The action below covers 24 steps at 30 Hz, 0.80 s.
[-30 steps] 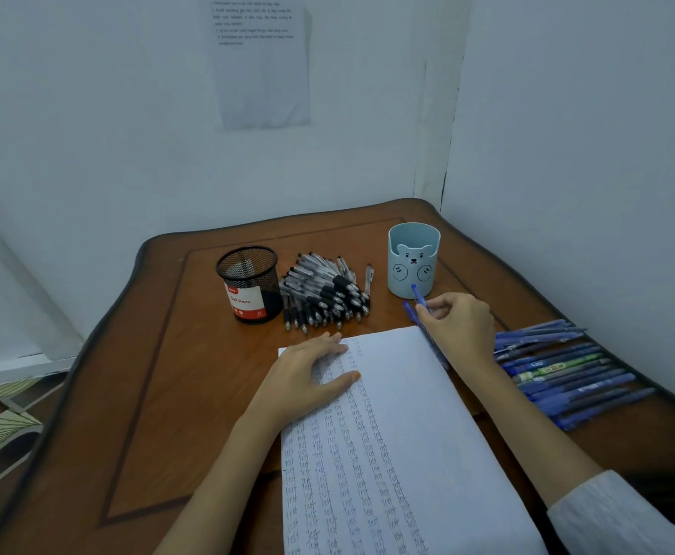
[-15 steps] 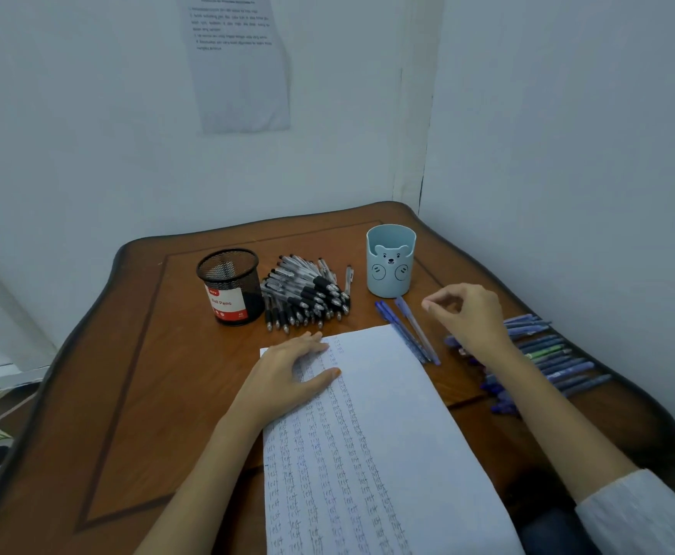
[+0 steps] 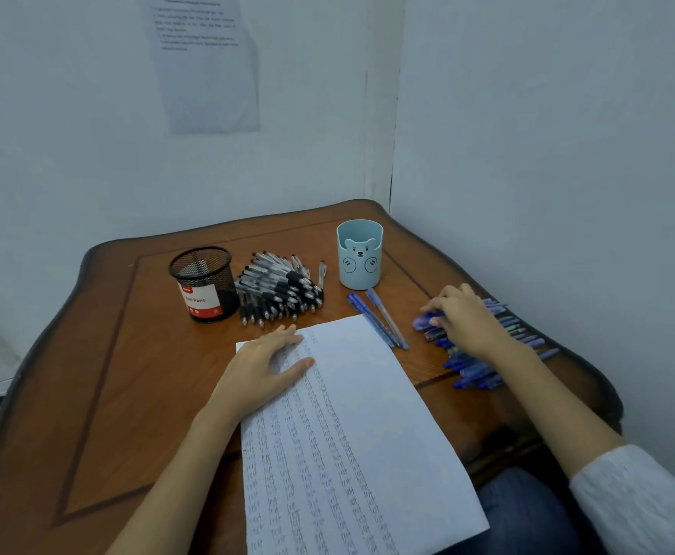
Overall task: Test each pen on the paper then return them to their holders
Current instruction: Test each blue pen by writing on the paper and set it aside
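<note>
Walls hem the tabletop's (image 3: 127, 354) far and right edges; left hand (image 3: 260, 366) flat on paper (image 3: 360, 434), right hand (image 3: 468, 326) pinching a blue pen (image 3: 422, 323).

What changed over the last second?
The right hand let go of its blue pen beside the paper, moved right to the pen row and pinches the next pen. Left hand, mesh holder, bear cup and black pens stayed put.
</note>
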Tool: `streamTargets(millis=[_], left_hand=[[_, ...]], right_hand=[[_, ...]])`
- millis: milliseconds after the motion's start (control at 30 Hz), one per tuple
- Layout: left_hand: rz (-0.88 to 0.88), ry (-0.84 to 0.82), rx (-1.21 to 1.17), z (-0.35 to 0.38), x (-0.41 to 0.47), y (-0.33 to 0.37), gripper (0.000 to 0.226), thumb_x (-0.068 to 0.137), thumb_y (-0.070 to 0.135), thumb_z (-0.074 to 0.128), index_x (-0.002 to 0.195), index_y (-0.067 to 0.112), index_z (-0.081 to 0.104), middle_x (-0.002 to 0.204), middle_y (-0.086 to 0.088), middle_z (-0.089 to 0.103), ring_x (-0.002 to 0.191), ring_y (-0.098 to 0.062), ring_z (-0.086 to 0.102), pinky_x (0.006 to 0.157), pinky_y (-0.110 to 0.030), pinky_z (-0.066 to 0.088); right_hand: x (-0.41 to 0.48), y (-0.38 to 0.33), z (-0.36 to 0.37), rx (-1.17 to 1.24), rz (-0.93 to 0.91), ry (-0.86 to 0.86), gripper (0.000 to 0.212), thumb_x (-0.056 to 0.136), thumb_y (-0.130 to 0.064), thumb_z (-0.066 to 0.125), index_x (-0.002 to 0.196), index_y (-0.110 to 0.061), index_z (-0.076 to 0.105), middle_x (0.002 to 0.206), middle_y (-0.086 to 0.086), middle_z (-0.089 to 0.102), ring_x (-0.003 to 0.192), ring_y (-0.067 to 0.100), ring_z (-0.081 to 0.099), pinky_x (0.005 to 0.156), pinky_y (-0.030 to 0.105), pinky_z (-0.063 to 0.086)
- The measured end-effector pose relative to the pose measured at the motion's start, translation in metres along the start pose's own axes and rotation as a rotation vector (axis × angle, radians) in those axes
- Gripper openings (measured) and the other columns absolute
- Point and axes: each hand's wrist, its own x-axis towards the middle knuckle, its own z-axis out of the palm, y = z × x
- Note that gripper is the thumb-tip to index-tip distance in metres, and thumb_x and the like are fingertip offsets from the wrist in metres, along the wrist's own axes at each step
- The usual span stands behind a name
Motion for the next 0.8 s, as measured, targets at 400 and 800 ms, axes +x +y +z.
streamTargets(millis=[400, 800], left_hand=[[0.007, 0.005, 0.007, 0.0, 0.0, -0.002, 0.055, 0.085, 0.052, 0.059, 0.134, 0.028, 0.053, 0.146, 0.014, 0.041, 0.129, 0.008, 0.028, 0.109, -0.026, 0.027], [-0.012, -0.019, 0.013, -0.002, 0.001, 0.0, 0.056, 0.086, 0.053, 0.059, 0.136, 0.029, 0.051, 0.148, 0.014, 0.039, 0.137, 0.0, 0.03, 0.113, -0.03, 0.028]], right_hand=[[0.001, -0.033, -0.009, 0.063, -0.336, 0.389, 0.017, 0.093, -0.007, 0.06, 0.108, -0.007, 0.067, 0.097, 0.014, 0.061, 0.087, 0.026, 0.056, 0.069, 0.029, 0.044], [0.009, -0.104, -0.019, 0.976, -0.133, 0.218, 0.023, 0.097, -0.029, 0.051, 0.088, -0.041, 0.068, 0.095, -0.025, 0.063, 0.085, 0.004, 0.053, 0.063, 0.032, 0.049]])
